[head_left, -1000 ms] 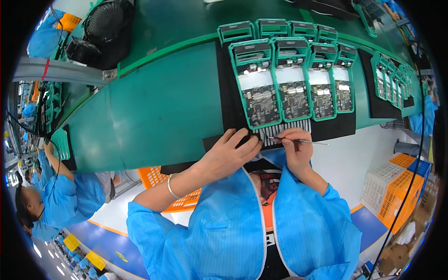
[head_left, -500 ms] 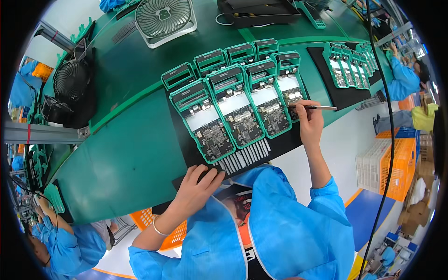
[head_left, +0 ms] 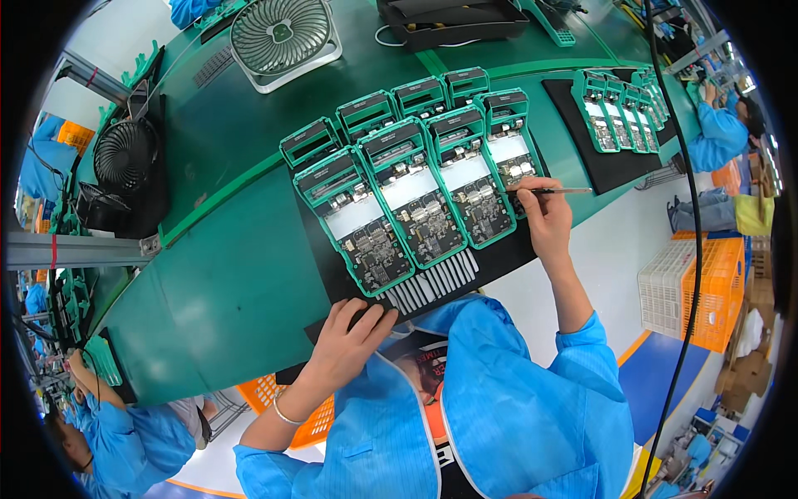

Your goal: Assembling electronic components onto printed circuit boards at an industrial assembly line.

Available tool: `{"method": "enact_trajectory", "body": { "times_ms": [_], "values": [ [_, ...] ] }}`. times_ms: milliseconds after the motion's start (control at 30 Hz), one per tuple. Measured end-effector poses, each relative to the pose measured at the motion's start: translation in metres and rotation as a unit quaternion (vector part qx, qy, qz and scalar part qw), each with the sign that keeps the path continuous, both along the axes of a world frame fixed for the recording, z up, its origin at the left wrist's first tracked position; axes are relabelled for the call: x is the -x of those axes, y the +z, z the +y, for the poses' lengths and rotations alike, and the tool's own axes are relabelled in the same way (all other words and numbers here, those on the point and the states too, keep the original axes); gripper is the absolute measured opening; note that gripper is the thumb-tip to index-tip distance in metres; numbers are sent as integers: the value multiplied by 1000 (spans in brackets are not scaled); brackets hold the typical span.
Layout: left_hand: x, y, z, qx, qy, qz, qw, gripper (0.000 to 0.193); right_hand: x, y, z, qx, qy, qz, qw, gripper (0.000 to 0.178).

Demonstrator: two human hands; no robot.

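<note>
My right hand point(head_left: 545, 218) pinches a slim, dark pen-like tool point(head_left: 559, 190). Its tip is over the lower part of the rightmost green-framed circuit board point(head_left: 515, 165) in the front row. My left hand point(head_left: 349, 337) rests at the near edge of a black mat point(head_left: 509, 259), fingers bent and slightly apart, beside a row of white strips point(head_left: 428, 281). Other boards in green frames stand side by side on the mat, the left one point(head_left: 374, 254) just beyond my left fingers. Each front board has a white patch above its dark circuitry.
Behind the front row are more green frames point(head_left: 366, 112). A second black mat point(head_left: 573, 125) with several framed boards lies to the right. A fan point(head_left: 283, 37) and a black box point(head_left: 453, 25) stand farther back. A black cable point(head_left: 692, 274) hangs at the right. Co-workers sit on both sides.
The view has shifted slightly. My right hand stays at the rightmost front board with the tool, its fingers turned a little; my left hand remains at the mat's edge.
</note>
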State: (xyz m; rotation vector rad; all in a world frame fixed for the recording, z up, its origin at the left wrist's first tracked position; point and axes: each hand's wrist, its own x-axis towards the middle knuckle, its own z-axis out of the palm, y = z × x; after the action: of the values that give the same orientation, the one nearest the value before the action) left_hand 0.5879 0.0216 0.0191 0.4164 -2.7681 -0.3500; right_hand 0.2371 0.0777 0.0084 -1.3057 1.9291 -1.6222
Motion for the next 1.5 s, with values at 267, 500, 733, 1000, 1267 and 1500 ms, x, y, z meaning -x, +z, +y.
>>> {"method": "enact_trajectory", "body": {
  "times_ms": [267, 500, 733, 1000, 1267, 1500],
  "values": [
    [0, 4, -1, -6, -3, -2, 1000, 41, 1, 3, 3, 4, 33, 27, 999, 13],
    [-3, 3, 3, 1, 9, 0, 1000, 41, -13, 10, 15, 81, 15, -58, 995, 15],
    [3, -2, -4, -5, -8, 23, 1000, 39, -110, -4, 42, 26, 218, -107, 970, 21],
    [-6, -6, 1, 0, 5, 27, 1000, 38, -141, -18, 38, -2, 238, -18, 971, 23],
    [-9, -7, 1, 4, 5, 22, 1000, 38, -148, -14, 35, 11, 250, 88, 964, 26],
    [-7, 1, 0, 6, -2, 3, 1000, 41, -144, -25, 35, 39, 189, -236, 952, 18]
  ]
}}
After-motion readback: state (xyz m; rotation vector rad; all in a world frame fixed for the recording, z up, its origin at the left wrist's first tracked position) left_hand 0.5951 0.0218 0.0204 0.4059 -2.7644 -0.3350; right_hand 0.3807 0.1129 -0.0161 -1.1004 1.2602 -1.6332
